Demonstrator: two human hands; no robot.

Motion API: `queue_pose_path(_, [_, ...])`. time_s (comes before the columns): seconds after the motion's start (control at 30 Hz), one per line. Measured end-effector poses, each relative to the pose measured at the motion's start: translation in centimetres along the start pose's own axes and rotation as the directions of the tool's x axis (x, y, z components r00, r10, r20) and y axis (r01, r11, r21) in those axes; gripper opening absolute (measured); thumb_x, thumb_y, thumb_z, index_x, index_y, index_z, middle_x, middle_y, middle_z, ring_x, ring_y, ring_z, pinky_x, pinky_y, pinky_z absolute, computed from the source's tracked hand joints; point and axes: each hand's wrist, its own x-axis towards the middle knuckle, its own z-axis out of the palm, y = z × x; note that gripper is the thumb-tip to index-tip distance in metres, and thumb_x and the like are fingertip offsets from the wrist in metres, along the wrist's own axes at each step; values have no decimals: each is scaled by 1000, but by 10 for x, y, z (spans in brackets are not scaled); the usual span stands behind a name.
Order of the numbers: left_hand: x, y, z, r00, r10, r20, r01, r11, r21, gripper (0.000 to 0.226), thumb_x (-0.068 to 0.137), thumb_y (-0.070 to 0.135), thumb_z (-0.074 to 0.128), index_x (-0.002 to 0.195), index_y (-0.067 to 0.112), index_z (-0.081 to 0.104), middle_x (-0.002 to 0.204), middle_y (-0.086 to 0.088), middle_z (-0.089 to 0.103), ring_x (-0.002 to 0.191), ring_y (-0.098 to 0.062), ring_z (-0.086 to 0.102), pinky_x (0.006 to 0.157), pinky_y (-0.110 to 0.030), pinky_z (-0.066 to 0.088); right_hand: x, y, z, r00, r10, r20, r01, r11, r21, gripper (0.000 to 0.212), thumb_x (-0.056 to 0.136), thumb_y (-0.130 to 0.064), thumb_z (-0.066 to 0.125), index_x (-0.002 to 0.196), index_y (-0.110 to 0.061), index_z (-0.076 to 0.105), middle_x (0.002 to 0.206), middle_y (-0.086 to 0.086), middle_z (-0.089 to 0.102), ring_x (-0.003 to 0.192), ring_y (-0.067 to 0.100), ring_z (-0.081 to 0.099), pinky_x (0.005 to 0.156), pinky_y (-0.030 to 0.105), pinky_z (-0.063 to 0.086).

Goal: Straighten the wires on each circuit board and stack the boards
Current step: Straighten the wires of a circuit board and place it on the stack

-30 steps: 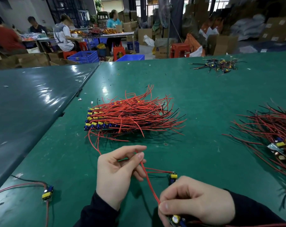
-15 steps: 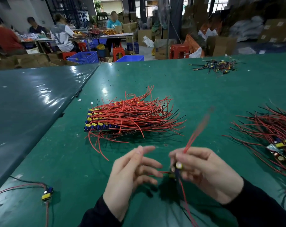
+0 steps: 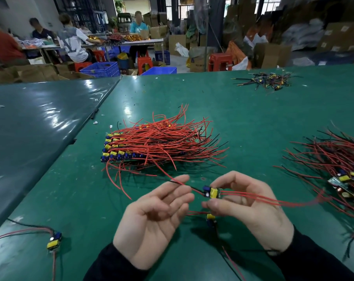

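The right hand pinched a small circuit board between thumb and curled fingers, holding it above the green table. The left hand lay palm up with its fingers relaxed and gripping nothing; a red and a black lead from the board ran across its fingertips and on toward the stacked boards beyond them. Two red wires left the board's other side, passing over the right hand's palm and out past its wrist side toward the loose heap of untidied boards.

The board looked very light and rigid, with a yellow part and a blue part standing proud, so the edges were probably the safest place to hold, as the thumb and fingers did. The wires appeared thin, springy and soft, likely to bend under a light stroke and to curl back; the solder joints at the board seemed the weak point, so pulling would best start just beside the board while the other hand steadied it.

A second board lay on the table just under the right hand's thumb. A lone board sat well to the left of the left hand.

Blue crates stood on the floor far beyond the fingers; what they held could not be made out. Cardboard boxes stood further back, contents unseen.
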Motion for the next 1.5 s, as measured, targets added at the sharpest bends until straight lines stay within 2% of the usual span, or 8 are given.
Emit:
queue_pose_path(0.2, [3,-21,8,968,249,-14,-217,867,448,22,61,11,71,80,0,76,78,-12,72,61,-14,66,55,-20,51,-6,6,5,999,-53,-13,51,994,-95,30,56,-10,86,74,-14,63,68,13,69,57,22,63,56,30,50])
queue_pose_path(0.4, [4,-21,3,788,596,152,-473,429,770,12,72,10,69,62,4,73,77,-7,74,78,-15,69,69,-18,49,-10,8,6,992,-14,129,33,989,-142,33,59,-7,84,82,-19,63,73,8,70,60,16,57,56,20,46])
queue_pose_path(0.53, [4,-17,3,798,589,127,-468,474,745,15,73,12,66,65,1,72,75,-8,72,70,-9,64,57,-17,46,-3,5,3,989,90,115,-95,995,40,14,80,10,63,87,-2,61,79,9,70,61,16,65,57,22,52])
queue_pose_path(0.7, [1,-22,5,819,533,212,-463,397,793,16,71,24,73,69,8,75,74,-5,72,70,-12,66,63,-18,47,-5,1,7,896,341,284,-361,932,22,17,72,-26,73,78,-11,69,75,19,68,64,30,70,53,28,55])
queue_pose_path(0.97, [-1,-20,6,861,476,180,-397,408,822,22,67,35,72,85,23,76,82,2,74,73,-5,65,67,-17,50,-7,4,7,894,324,310,-311,946,-93,12,72,-27,69,75,-15,69,62,15,67,47,21,65,43,22,48])
queue_pose_path(1.2, [0,-21,3,846,517,131,-414,481,773,11,69,10,69,77,6,74,71,-7,70,56,-10,61,51,-19,48,-10,9,8,924,247,292,-206,965,-165,12,80,-21,71,82,-9,69,67,14,69,54,21,66,49,22,49])
queue_pose_path(1.33, [0,-20,2,818,551,165,-430,395,812,8,70,9,69,74,8,76,72,-6,71,63,-10,64,58,-19,48,-12,9,9,930,222,294,-160,962,-223,8,80,-24,67,79,-17,69,69,11,70,60,21,67,54,24,50])
queue_pose_path(1.5, [0,-17,4,865,478,153,-400,472,786,10,67,13,71,76,13,77,68,-3,72,59,-7,63,56,-17,47,-7,3,7,885,313,344,-264,947,-183,17,85,-34,61,76,-20,65,68,14,70,58,22,67,52,24,47])
